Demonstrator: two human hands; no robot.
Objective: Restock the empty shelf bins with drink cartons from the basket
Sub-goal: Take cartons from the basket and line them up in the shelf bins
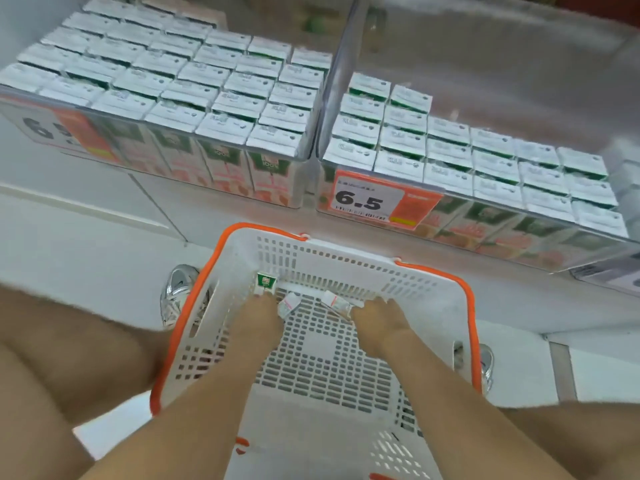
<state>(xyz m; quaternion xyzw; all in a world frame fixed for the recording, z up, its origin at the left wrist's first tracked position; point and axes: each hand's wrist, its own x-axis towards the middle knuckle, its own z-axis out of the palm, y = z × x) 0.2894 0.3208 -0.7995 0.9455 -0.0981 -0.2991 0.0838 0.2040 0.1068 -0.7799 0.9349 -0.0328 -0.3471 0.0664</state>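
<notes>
Left hand (266,315), right hand (381,318) around cartons (336,302)

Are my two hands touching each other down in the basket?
Apart. The head view shows a small carton and bare floor of the basket between the left hand and the right hand.

Left hand (265,315): fingertips buried among small drink cartons (289,304) at the far end of the white perforated plastic basket with orange rim (346,268); grip not determinable. Right hand (379,318): fingers cover a carton, grip likewise unclear. Carton count in the basket uncertain. Basket's near end is cut by the bottom edge. Orange-and-white price label (59,129) on the left clear plastic shelf bin (173,150) is cut by the left edge; digits partial. Print on the shelved cartons' tops is blurred and unreadable. Silver shoe (178,292) is partly hidden behind the basket wall.
</notes>
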